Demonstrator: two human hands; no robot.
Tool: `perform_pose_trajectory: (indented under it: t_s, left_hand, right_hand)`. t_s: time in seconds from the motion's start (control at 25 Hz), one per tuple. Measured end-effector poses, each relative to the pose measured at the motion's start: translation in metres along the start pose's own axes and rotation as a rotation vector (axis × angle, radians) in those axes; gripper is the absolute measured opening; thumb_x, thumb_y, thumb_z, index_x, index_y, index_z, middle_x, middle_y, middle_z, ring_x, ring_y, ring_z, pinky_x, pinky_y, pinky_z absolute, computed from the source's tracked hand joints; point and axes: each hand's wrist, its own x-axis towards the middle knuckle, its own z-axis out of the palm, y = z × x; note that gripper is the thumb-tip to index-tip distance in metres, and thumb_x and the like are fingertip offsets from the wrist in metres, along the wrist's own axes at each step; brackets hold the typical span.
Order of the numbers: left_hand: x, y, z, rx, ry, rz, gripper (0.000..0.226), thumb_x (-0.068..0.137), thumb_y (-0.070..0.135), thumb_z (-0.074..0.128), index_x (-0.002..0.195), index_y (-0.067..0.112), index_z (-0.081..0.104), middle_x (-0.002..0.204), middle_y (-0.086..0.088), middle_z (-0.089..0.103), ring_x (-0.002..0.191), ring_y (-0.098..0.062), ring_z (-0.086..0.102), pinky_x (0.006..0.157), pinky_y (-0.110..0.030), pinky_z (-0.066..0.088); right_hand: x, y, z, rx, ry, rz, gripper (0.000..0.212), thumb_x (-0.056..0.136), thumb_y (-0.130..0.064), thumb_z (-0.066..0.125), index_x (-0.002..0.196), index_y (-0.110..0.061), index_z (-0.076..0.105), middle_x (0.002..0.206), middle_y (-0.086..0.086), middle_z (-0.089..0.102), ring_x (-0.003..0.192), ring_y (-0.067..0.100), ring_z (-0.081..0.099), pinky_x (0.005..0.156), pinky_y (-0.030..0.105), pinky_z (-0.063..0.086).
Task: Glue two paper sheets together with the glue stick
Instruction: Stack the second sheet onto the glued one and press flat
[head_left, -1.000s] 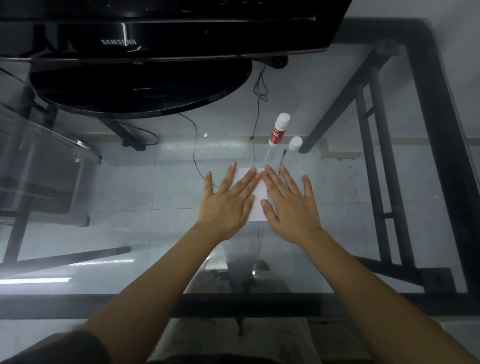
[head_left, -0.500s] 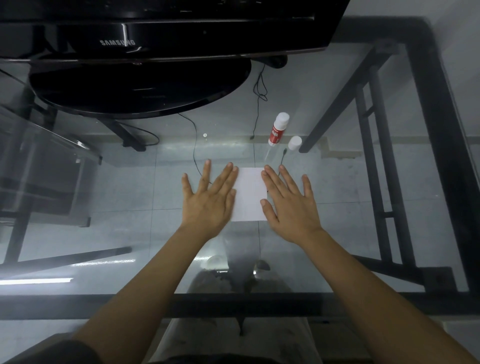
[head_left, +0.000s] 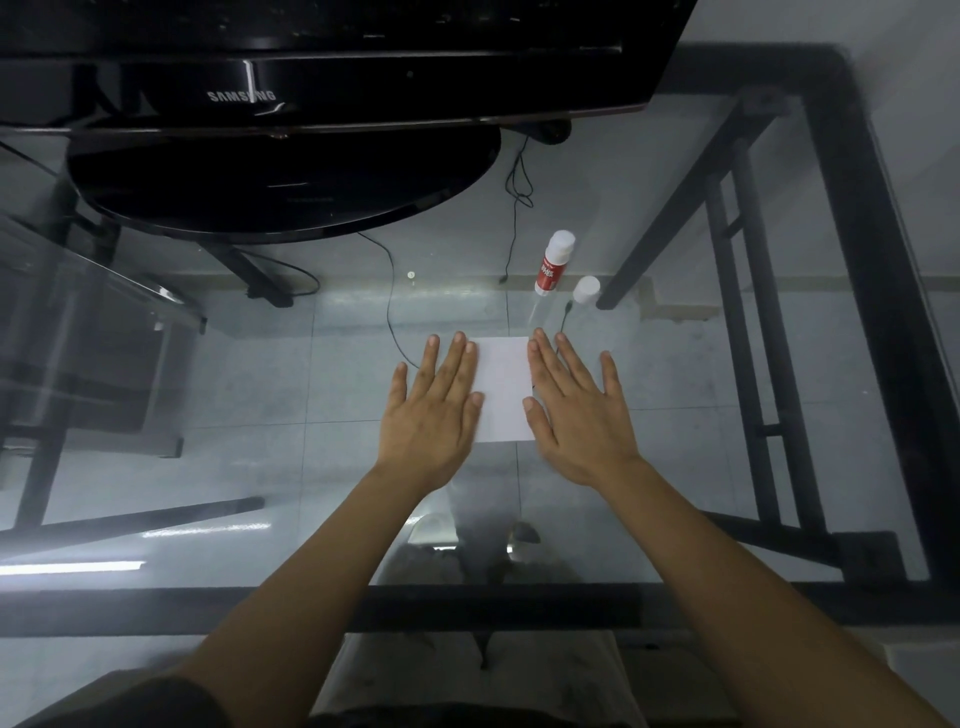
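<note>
paper (head_left: 503, 391) lies flat on the glass tabletop (head_left: 727, 415), a white rectangle near the middle of the view, and only one sheet face shows, so whether a second sheet sits under it cannot be told. left hand (head_left: 434, 415) rests palm down at the paper's 9 o'clock side, fingers spread and straight, its thumb and forefinger overlapping the sheet's left edge. right hand (head_left: 579, 415) rests palm down at the paper's 3 o'clock side, fingers likewise splayed, thumb and forefinger lying over the right edge. both hands are flat and gripping nothing, apart from each other with the bare strip of paper between them.

glue stick (head_left: 554, 264) lies on the tabletop at about 1 o'clock from the paper, well beyond the right hand's fingertips, white body with a red label, tilted so its far end points toward 1 o'clock. its near end looks uncapped, though that is hard to tell. white cap (head_left: 586, 289) stands just beside the stick, at its 4 o'clock, apart from it and from the hands.

black monitor (head_left: 311, 78) with its rounded stand (head_left: 280, 182) fills the 11 to 12 o'clock part of the tabletop. through the glass show thin cables (head_left: 389, 291) on the floor, the black frame (head_left: 852, 312) of the table at 3 o'clock, and the person's lap at 6 o'clock.
</note>
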Motion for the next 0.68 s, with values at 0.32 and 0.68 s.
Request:
perform_pose_trajectory:
  t_s: [0.32, 0.68]
  left_hand:
    - [-0.002, -0.005, -0.007, -0.289, 0.073, 0.033, 0.056, 0.095, 0.048, 0.008, 0.14, 0.028, -0.019, 0.151, 0.01, -0.02, 0.138, -0.008, -0.022, 0.112, -0.033, -0.009]
    - [0.046, 0.027, -0.051, -0.535, 0.283, 0.017, 0.046, 0.091, 0.025, 0.056, 0.132, 0.008, 0.045, 0.13, -0.016, 0.055, 0.114, -0.028, 0.054, 0.098, -0.033, 0.04]
  right_hand:
    - [-0.008, 0.003, -0.008, 0.226, 0.084, 0.002, 0.062, 0.089, -0.05, -0.001, 0.143, -0.02, -0.007, 0.152, -0.007, -0.006, 0.142, 0.011, -0.004, 0.113, 0.038, -0.007]
    - [-0.017, 0.027, -0.002, 0.218, 0.08, 0.344, 0.06, 0.097, -0.043, 0.017, 0.146, -0.015, -0.004, 0.157, 0.004, -0.004, 0.142, 0.017, -0.009, 0.112, 0.035, -0.009]
